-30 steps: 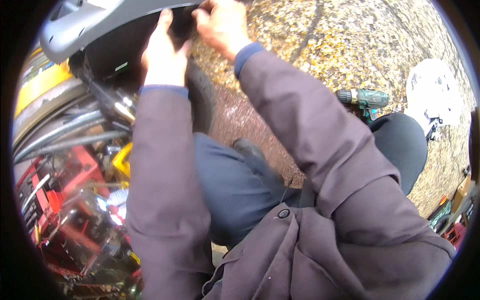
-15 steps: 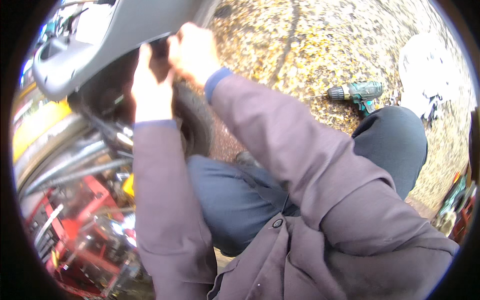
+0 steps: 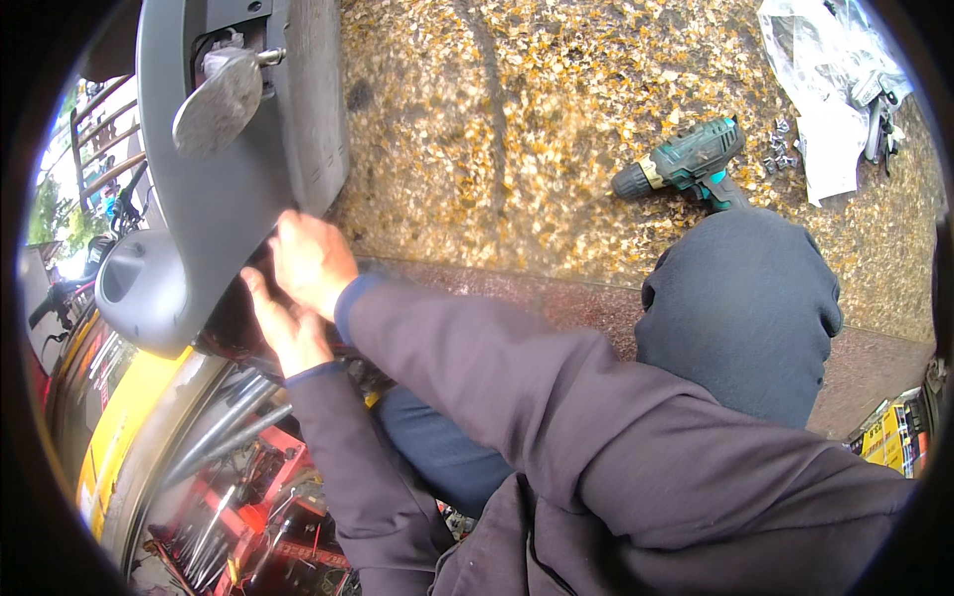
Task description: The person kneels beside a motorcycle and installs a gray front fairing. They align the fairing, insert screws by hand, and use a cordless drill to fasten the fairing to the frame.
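A large grey plastic body panel (image 3: 224, 214), seemingly from a scooter, rises at the left. My right hand (image 3: 313, 260) is at its lower edge, with its fingers curled in and pressed together. Just below, my left hand (image 3: 290, 333) reaches up under the same edge, its fingers bent around a spot beneath the panel. The panel and the hands themselves hide whatever the fingertips grip. An oval metal footrest (image 3: 221, 104) sticks out from an opening higher on the panel, above both hands.
A green and black cordless drill (image 3: 691, 159) lies on leaf-strewn ground at the right. Near it are loose screws (image 3: 782, 149) and a white plastic bag (image 3: 820, 89). Red tool trays (image 3: 263, 507) and a yellow curved rim (image 3: 124, 422) stand lower left. A yellow box (image 3: 892, 437) sits far right.
The view has shifted, so panel and hands appear lower and the footrest now shows. The dark tyre beside my hands is no longer visible. Both hands stay at the panel's lower edge.
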{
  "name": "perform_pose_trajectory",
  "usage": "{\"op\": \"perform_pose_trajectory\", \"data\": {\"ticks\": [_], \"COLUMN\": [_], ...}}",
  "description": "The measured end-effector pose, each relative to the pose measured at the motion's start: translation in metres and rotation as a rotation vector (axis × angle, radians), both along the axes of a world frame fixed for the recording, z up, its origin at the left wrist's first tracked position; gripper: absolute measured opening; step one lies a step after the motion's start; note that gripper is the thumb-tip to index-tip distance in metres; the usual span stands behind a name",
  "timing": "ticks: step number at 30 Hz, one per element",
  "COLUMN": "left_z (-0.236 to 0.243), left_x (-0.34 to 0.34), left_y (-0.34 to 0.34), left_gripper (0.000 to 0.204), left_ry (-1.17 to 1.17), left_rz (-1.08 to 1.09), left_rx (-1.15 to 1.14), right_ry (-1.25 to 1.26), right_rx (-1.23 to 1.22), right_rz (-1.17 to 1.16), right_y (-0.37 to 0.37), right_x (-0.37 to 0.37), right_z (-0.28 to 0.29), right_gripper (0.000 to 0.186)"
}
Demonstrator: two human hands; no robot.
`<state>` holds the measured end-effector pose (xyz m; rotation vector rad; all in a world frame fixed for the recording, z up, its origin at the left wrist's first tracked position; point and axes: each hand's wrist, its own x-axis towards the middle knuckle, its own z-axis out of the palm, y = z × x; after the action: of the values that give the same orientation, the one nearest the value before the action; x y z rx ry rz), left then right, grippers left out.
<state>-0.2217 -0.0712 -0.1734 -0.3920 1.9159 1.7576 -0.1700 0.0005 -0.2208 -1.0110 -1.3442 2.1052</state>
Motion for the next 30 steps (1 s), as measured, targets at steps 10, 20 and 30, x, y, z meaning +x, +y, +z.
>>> {"op": "perform_pose_trajectory", "data": {"ticks": [10,20,30], "left_z": [-0.002,-0.004,0.004], "left_x": [-0.006,-0.005,0.009], "left_y": [-0.011,-0.006,-0.004], "left_gripper": [0.065,0.052,0.061], "left_ry": [0.057,0.12,0.097], "left_rz": [0.019,0.174,0.118], "left_rx": [-0.069,-0.044,0.013], "right_ry": [0.046,-0.252,-0.022], "right_rx": [-0.043,-0.087,-0.036], "right_rz": [0.054,0.317,0.494], "right_y": [0.001,-0.024,-0.01], "right_x": [0.002,0.037,0.016], "right_z": [-0.003,-0.079,-0.1], "right_gripper": [0.029,0.044,0.062]}}
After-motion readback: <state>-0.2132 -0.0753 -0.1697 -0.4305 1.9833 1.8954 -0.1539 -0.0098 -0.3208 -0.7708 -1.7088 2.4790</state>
